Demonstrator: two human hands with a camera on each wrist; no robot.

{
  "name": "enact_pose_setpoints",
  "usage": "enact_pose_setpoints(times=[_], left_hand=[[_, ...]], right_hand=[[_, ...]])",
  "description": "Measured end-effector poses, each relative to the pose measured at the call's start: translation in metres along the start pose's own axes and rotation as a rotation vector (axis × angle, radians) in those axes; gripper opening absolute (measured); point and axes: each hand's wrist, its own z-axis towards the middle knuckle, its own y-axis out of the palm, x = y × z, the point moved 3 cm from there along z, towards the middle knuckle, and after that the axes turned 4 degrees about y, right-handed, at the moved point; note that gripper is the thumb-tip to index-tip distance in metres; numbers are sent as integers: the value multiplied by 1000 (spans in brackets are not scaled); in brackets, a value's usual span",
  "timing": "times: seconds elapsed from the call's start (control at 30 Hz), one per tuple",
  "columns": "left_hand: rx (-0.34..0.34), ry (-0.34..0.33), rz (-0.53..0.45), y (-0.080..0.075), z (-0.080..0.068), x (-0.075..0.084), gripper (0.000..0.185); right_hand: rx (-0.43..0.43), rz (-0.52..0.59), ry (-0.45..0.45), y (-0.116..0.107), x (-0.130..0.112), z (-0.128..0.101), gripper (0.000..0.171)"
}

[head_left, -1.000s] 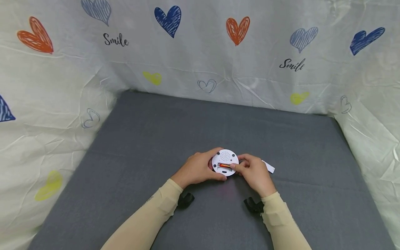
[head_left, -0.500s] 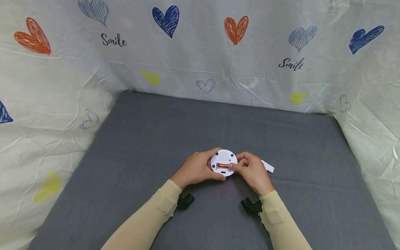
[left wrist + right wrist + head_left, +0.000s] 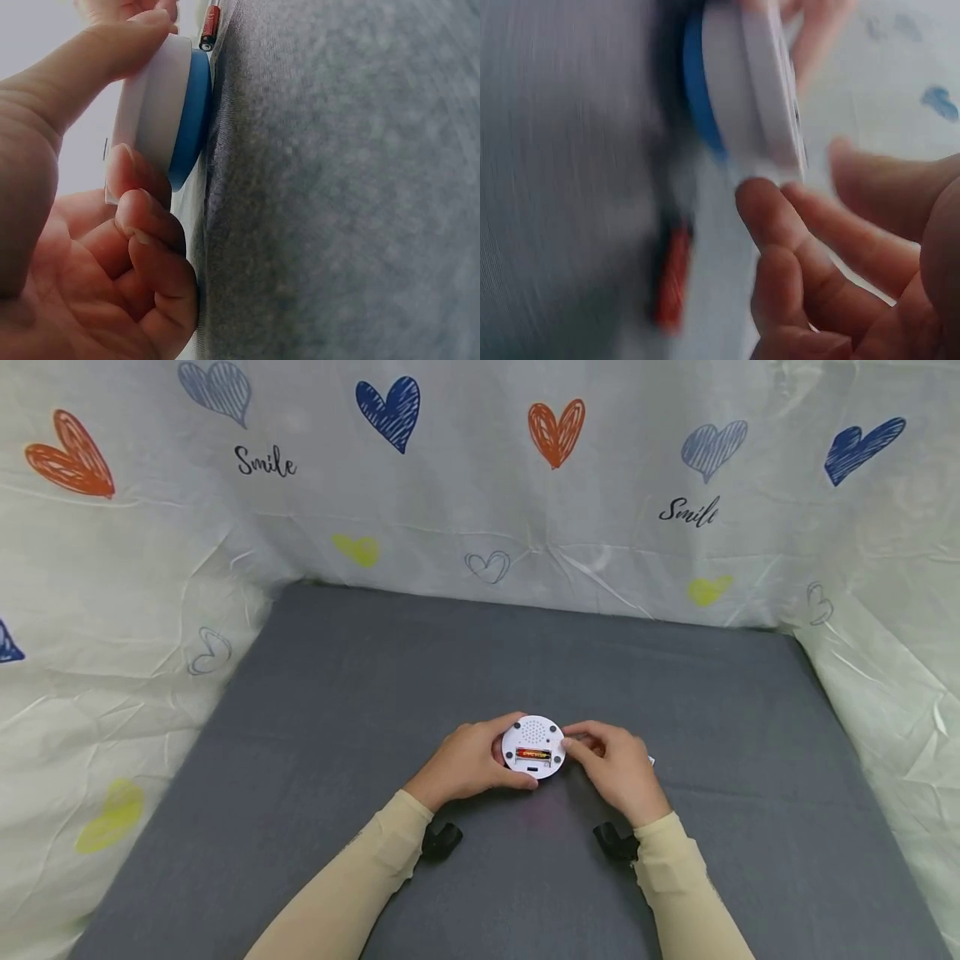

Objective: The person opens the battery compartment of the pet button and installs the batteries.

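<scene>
My left hand (image 3: pixel 480 756) grips a round white battery-powered device (image 3: pixel 534 732) by its left side, thumb at the near rim. Its back faces up, showing speaker holes and an uncovered battery compartment with a red-and-black battery (image 3: pixel 533 754) lying in it. The blue underside (image 3: pixel 193 112) is turned down, close over the table in the left wrist view. At the right rim is my right hand (image 3: pixel 618 768), its fingertips by the edge and its thumb lifted away in the right wrist view. Another red battery (image 3: pixel 674 279) lies on the table beneath that hand, hidden in the head view.
A white strip-like piece (image 3: pixel 652 761) barely shows behind my right hand. Grey cloth (image 3: pixel 420 668) covers the table. A white curtain with printed hearts (image 3: pixel 450 460) stands around the back and sides.
My right thumb has come off the battery in the compartment and moved right to the rim. The right hand now hides most of the white piece. The left hand keeps its grip.
</scene>
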Motion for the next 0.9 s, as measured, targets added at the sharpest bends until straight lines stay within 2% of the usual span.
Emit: enact_pose_setpoints(times=[0.1, 0.23, 0.33, 0.63, 0.9], left_hand=[[-1, -19, 11, 0, 0, 0, 94], [-6, -36, 21, 0, -1, -1, 96], [-2, -29, 21, -1, -1, 0, 97], [6, -6, 9, -1, -2, -1, 97], [14, -5, -2, 0, -2, -2, 96]], right_hand=[[73, -127, -45, -10, 5, -2, 23], [65, -214, -94, -10, 9, -2, 19], [63, -227, -124, -6, 10, -1, 15], [139, -275, -184, 5, 13, 3, 10], [267, -212, -207, -1, -1, -2, 10]])
